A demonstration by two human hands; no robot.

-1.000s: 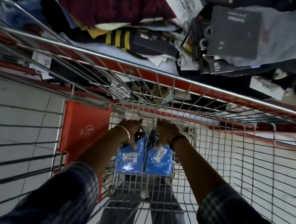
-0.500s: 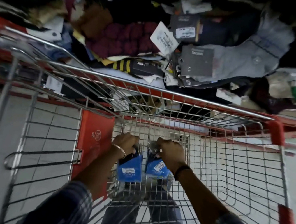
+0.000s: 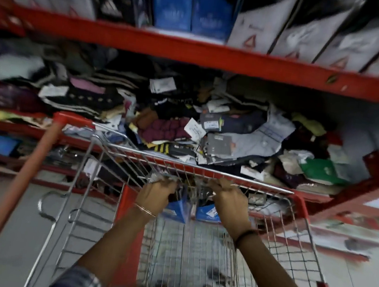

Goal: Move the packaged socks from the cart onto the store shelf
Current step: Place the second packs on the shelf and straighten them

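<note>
Two blue sock packs hang inside the wire cart, just below its far rim. My left hand grips the top of the left blue sock pack. My right hand grips the top of the right blue sock pack. Both hands are closed near the cart's far edge. Right behind the cart is the red store shelf, whose lower level holds a messy heap of socks.
The upper shelf carries upright white, black and blue boxes. The cart's red handle bar slants down the left side. Grey tiled floor lies on both sides of the cart. The view is motion-blurred.
Both hands have lifted the blue packs from low in the cart up toward its far rim. The view has tilted up, bringing the upper shelf with boxes into sight.
</note>
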